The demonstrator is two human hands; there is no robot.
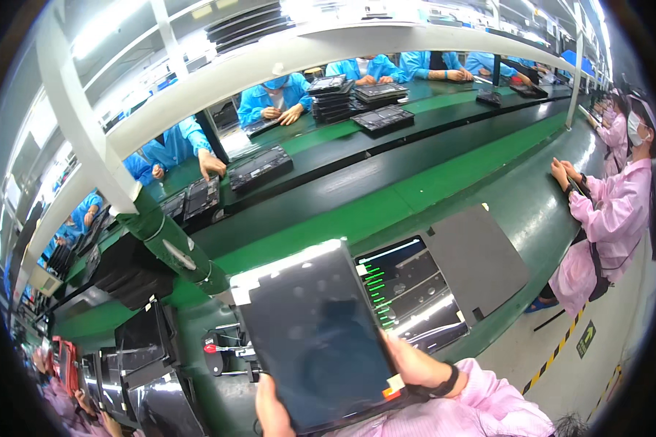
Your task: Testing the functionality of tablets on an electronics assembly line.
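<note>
A large tablet (313,335) with a dark glossy screen is tilted up in front of me, pale tape tabs at its corners and an orange sticker low on its right side. My left hand (273,409) grips its lower left edge. On the opposite edge, my right hand (419,364) is closed with the fingers hidden behind it. Just beyond my right hand, a second tablet (415,291) lies face up on the bench, showing green marks on a black screen. Part of a clamp fixture with a red knob (211,348) shows to the left of the held tablet.
A grey flat pad (481,255) lies right of the second tablet. Several dark panels (147,339) stand at the left. A green post (175,247) rises beside the bench. Across the conveyor (328,178), people in blue work on devices; people in pink sit at right.
</note>
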